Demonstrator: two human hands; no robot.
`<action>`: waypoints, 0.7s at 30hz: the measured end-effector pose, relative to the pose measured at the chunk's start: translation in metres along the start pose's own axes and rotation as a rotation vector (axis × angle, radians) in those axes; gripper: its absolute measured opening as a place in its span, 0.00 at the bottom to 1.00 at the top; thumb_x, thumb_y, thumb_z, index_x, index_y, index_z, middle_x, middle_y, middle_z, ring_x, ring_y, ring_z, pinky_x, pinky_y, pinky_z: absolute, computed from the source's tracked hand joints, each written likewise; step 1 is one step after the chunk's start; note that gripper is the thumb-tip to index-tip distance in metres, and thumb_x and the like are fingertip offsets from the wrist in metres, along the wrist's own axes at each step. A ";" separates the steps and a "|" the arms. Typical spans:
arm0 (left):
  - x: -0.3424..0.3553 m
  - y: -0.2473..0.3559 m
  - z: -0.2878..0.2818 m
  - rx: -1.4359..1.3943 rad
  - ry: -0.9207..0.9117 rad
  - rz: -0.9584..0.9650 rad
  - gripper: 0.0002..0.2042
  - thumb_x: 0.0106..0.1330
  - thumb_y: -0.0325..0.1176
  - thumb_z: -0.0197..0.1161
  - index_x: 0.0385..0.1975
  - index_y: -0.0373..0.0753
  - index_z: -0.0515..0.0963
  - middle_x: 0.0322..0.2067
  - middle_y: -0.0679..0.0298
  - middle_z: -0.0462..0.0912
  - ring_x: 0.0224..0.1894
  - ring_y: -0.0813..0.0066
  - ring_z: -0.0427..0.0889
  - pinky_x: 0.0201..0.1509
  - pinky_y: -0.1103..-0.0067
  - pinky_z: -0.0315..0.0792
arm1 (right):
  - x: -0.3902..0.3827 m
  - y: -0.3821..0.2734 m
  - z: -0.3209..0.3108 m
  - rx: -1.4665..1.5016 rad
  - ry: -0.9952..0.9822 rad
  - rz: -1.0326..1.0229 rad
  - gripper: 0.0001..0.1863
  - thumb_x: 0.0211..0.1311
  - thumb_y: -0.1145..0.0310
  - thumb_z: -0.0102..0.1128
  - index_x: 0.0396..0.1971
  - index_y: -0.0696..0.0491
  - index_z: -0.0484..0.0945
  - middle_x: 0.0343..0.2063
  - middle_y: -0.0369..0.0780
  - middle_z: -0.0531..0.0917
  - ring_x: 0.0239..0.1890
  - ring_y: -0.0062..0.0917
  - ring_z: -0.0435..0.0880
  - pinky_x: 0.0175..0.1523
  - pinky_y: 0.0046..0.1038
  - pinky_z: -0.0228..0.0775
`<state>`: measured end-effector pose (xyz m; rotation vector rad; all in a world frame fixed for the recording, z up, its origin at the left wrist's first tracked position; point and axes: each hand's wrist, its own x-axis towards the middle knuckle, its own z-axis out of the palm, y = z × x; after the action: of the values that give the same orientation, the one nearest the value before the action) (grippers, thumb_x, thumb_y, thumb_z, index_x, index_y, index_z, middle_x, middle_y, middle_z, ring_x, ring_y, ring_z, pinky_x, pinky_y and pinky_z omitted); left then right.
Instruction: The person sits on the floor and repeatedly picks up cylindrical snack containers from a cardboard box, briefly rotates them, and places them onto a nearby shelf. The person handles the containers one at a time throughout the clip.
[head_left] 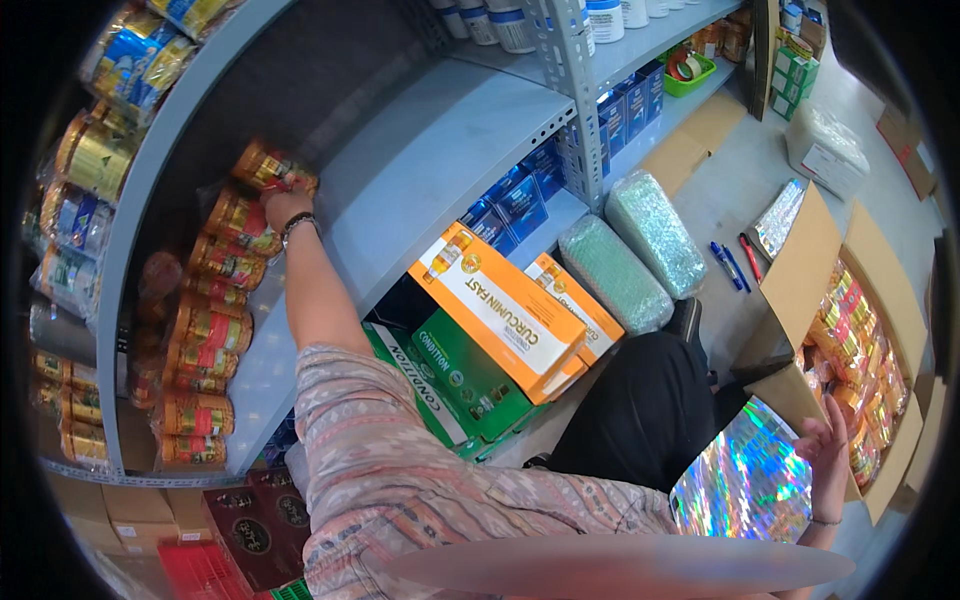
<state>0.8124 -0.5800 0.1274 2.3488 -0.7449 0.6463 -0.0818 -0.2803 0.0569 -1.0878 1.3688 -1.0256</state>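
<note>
The left hand [287,203] reached out over the grey shelf [420,130], its fingers closed around the near end of a film-wrapped orange-and-gold pack of jars [262,165]. That pack sat at the far end of a row of similar packs [215,330], which lined the left part of the shelf and ran back toward the person. The fingertips were partly hidden against the label, so how tightly they pressed could not be told.

The right hand [825,450] was at the near side of an open cardboard box [803,285], fingers loosely spread and slightly bent; they appeared to hold nothing. Inside the box lay more wrapped packs [840,320] in orange, red and gold. A shiny silver sheet [745,480] was just beside the right hand, throwing rainbow reflections.

Between the two arms, orange cartons [500,310] rested on top of green cartons [450,370]. Two bubble-wrapped bundles [615,275] stood next to the shelf, and blue pens [738,270] and a red pen [750,257] lay on the floor [715,195] near the box. White tubs [510,28] with blue bands stood on a higher shelf.
</note>
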 end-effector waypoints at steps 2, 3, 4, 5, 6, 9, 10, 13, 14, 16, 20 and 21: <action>0.029 -0.009 0.032 -0.031 -0.089 0.152 0.31 0.59 0.54 0.72 0.52 0.33 0.80 0.50 0.46 0.85 0.58 0.47 0.81 0.64 0.62 0.73 | 0.002 0.002 -0.001 0.038 0.024 0.012 0.48 0.71 0.28 0.44 0.78 0.49 0.55 0.50 0.35 0.79 0.39 0.19 0.82 0.50 0.26 0.75; 0.043 -0.014 0.046 -0.019 -0.150 0.234 0.28 0.60 0.52 0.71 0.50 0.34 0.81 0.49 0.47 0.86 0.58 0.47 0.81 0.64 0.62 0.73 | 0.002 0.003 -0.002 0.003 0.061 0.047 0.48 0.71 0.28 0.44 0.78 0.49 0.56 0.50 0.35 0.79 0.39 0.19 0.82 0.49 0.26 0.75; 0.065 -0.015 0.052 0.098 -0.356 0.325 0.29 0.65 0.55 0.64 0.56 0.37 0.81 0.58 0.47 0.82 0.64 0.46 0.76 0.70 0.63 0.68 | 0.001 0.003 -0.003 -0.018 0.083 0.064 0.47 0.72 0.29 0.44 0.78 0.49 0.56 0.50 0.36 0.79 0.39 0.18 0.81 0.49 0.25 0.75; 0.073 -0.017 0.059 0.122 -0.384 0.293 0.31 0.66 0.57 0.61 0.58 0.36 0.79 0.61 0.45 0.79 0.66 0.46 0.73 0.72 0.64 0.65 | 0.000 0.003 -0.004 -0.043 0.111 0.083 0.47 0.72 0.29 0.44 0.78 0.49 0.56 0.50 0.36 0.79 0.39 0.18 0.81 0.48 0.25 0.75; 0.077 -0.018 0.064 0.127 -0.385 0.287 0.33 0.67 0.59 0.59 0.60 0.35 0.78 0.64 0.44 0.76 0.69 0.46 0.71 0.74 0.64 0.62 | -0.001 0.002 -0.004 -0.058 0.110 0.067 0.46 0.72 0.30 0.44 0.78 0.49 0.56 0.49 0.36 0.79 0.40 0.18 0.81 0.48 0.25 0.75; 0.076 -0.012 0.062 0.148 -0.672 0.107 0.39 0.65 0.59 0.60 0.69 0.35 0.70 0.72 0.45 0.66 0.77 0.53 0.60 0.78 0.67 0.54 | -0.011 -0.001 -0.009 -0.135 0.132 0.033 0.44 0.74 0.34 0.46 0.77 0.51 0.57 0.49 0.37 0.79 0.40 0.19 0.80 0.49 0.25 0.75; 0.070 -0.006 0.058 0.132 -0.728 0.092 0.41 0.65 0.61 0.59 0.70 0.34 0.68 0.72 0.45 0.65 0.77 0.51 0.60 0.78 0.67 0.53 | -0.016 -0.003 -0.011 -0.175 0.140 0.017 0.43 0.75 0.35 0.46 0.77 0.51 0.58 0.49 0.38 0.79 0.41 0.19 0.80 0.49 0.25 0.75; 0.054 0.017 0.036 0.303 -0.672 0.213 0.47 0.63 0.67 0.58 0.72 0.31 0.65 0.73 0.43 0.62 0.77 0.48 0.59 0.80 0.62 0.51 | -0.032 -0.005 -0.020 -0.327 0.152 -0.024 0.37 0.76 0.47 0.50 0.75 0.55 0.61 0.51 0.40 0.79 0.47 0.23 0.80 0.55 0.28 0.74; 0.051 0.029 0.027 0.454 -0.618 0.196 0.50 0.61 0.69 0.58 0.72 0.31 0.64 0.73 0.42 0.62 0.77 0.47 0.58 0.80 0.60 0.50 | -0.039 -0.006 -0.023 -0.389 0.219 0.052 0.36 0.73 0.54 0.55 0.75 0.55 0.62 0.54 0.40 0.79 0.53 0.25 0.79 0.60 0.30 0.71; 0.032 0.055 0.011 0.542 -0.403 0.230 0.50 0.63 0.70 0.57 0.72 0.29 0.62 0.71 0.41 0.66 0.76 0.45 0.61 0.79 0.60 0.52 | -0.050 -0.005 -0.029 -0.548 0.308 0.089 0.37 0.65 0.69 0.66 0.73 0.55 0.64 0.60 0.41 0.79 0.64 0.28 0.75 0.71 0.33 0.64; -0.035 0.153 -0.063 -0.504 -0.588 0.614 0.34 0.73 0.48 0.65 0.69 0.28 0.66 0.67 0.45 0.73 0.69 0.59 0.72 0.75 0.68 0.63 | -0.085 0.008 -0.042 -0.848 0.442 -0.136 0.35 0.60 0.61 0.75 0.66 0.55 0.74 0.60 0.45 0.80 0.64 0.35 0.78 0.69 0.36 0.68; -0.067 0.179 -0.093 -0.562 -0.585 0.715 0.30 0.74 0.40 0.65 0.69 0.28 0.67 0.68 0.49 0.72 0.70 0.66 0.71 0.74 0.71 0.64 | -0.094 0.013 -0.047 -0.907 0.471 -0.068 0.34 0.59 0.59 0.75 0.64 0.54 0.75 0.58 0.46 0.81 0.62 0.39 0.79 0.67 0.37 0.70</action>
<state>0.6256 -0.6166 0.2221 1.7030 -1.7980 -0.0328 -0.1275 -0.1851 0.0678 -1.6024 2.3091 -0.7176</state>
